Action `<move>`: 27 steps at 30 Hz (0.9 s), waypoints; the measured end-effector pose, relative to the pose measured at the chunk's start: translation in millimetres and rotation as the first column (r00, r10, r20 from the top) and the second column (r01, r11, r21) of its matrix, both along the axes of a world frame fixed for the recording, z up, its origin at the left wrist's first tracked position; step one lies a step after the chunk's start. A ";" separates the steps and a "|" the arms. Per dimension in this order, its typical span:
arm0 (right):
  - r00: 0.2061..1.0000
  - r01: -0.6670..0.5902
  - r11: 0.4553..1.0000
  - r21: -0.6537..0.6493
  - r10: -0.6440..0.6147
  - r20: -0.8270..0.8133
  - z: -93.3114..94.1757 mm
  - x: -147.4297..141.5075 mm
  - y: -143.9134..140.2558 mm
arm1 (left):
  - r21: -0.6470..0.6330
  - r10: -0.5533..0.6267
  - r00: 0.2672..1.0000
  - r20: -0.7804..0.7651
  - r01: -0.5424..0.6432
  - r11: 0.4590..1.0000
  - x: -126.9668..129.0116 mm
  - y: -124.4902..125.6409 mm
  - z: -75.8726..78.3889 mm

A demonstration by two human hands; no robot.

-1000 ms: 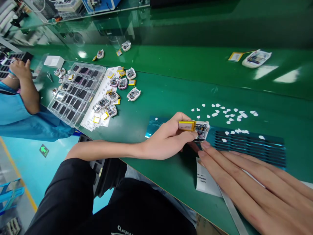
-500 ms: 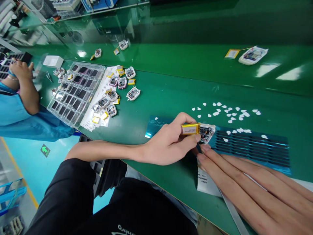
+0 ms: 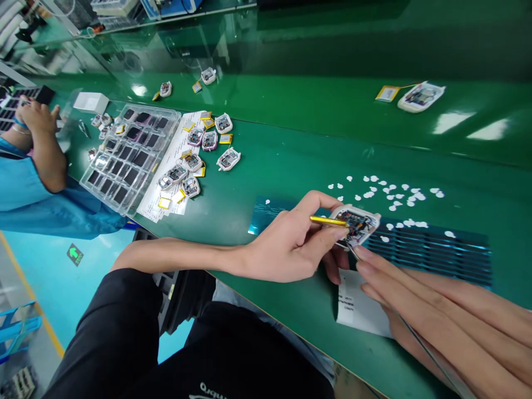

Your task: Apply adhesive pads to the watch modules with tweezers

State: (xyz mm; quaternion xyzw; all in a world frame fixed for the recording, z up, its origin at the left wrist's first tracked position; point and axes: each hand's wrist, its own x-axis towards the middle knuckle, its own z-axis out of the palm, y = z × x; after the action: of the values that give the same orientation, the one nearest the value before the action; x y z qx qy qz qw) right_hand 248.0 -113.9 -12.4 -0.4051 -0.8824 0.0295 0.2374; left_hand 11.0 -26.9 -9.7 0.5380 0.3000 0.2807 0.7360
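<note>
At the far left a co-worker's hand [image 3: 36, 115] in a blue sleeve rests on the green surface [image 3: 291, 160]. Next to it lies a clear tray [image 3: 128, 158] with dark cells, and just right of the tray a heap of small devices [image 3: 195, 160] lies partly on a paper sheet. In the middle the left hand [image 3: 291, 244] grips a white open device [image 3: 355, 224] with its yellow battery [image 3: 328, 221] — thumb and fingers closed on it, just above the surface. The device is over the left end of a blue sheet [image 3: 432, 249] with dark strips. Beyond the sheet many white dots [image 3: 386, 191] are scattered. The right hand [image 3: 440, 321] lies with long fingers stretched out — it holds thin tweezers [image 3: 419, 343] whose tip meets the device. Under this hand lies a white label [image 3: 357, 307]. Far right, another device [image 3: 419, 97] lies alone.
</note>
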 end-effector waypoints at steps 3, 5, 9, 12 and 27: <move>0.999 -0.036 0.998 0.044 0.035 0.014 1.9 -4.9 4.4 | -0.012 -0.007 1.000 0.003 0.007 1.000 1.6 0.6 -3.4; 1.000 -0.022 0.999 0.041 0.022 -0.002 1.6 -5.4 4.7 | -0.006 0.008 1.000 -0.007 -0.008 1.000 1.9 3.9 -4.4; 0.998 -0.063 0.996 0.069 0.063 -0.004 5.8 -2.1 6.4 | 0.311 0.172 0.967 -0.190 -0.107 0.944 -3.9 27.5 -7.9; 0.991 -0.125 0.987 0.102 0.119 0.062 13.9 -3.4 11.0 | 0.565 0.341 0.884 -0.319 -0.112 0.817 -14.4 58.5 -16.0; 0.992 -0.046 0.900 0.433 0.091 -0.085 17.1 -31.6 26.9 | 0.776 0.754 0.188 -0.629 0.092 0.624 -77.0 230.6 -1.3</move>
State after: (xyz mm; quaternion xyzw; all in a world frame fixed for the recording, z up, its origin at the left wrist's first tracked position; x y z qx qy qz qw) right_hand 216.4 -87.0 4.6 -0.3095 -0.8674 -0.1367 0.3650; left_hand -66.0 203.8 -11.0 0.7237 0.6680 0.1609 0.0640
